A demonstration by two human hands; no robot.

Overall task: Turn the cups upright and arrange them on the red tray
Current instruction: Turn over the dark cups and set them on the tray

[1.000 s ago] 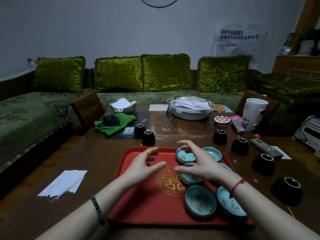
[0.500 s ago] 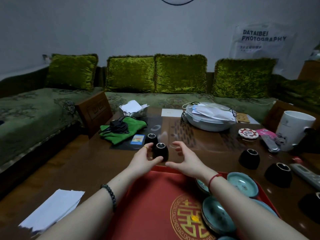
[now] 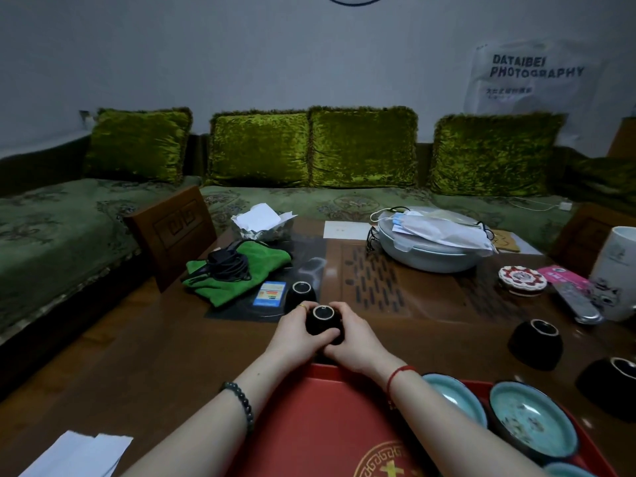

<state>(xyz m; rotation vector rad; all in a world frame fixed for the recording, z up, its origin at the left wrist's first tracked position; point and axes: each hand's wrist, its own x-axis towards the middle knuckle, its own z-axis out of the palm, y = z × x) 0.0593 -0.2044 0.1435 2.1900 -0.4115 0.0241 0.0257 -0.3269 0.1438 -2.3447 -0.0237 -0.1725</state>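
The left hand [image 3: 296, 333] and right hand [image 3: 352, 337], spread 0.5 s ago, now curl round 1 inverted cup [image 3: 322, 318] just past the tray's [image 3: 309, 425] far edge; flipping it upright seems next.

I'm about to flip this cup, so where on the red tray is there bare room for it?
The red tray is bare on its left, from the far rim to the gold emblem; its right side is crowded with upright teal cups. Bare table lies between white paper and green cloth.
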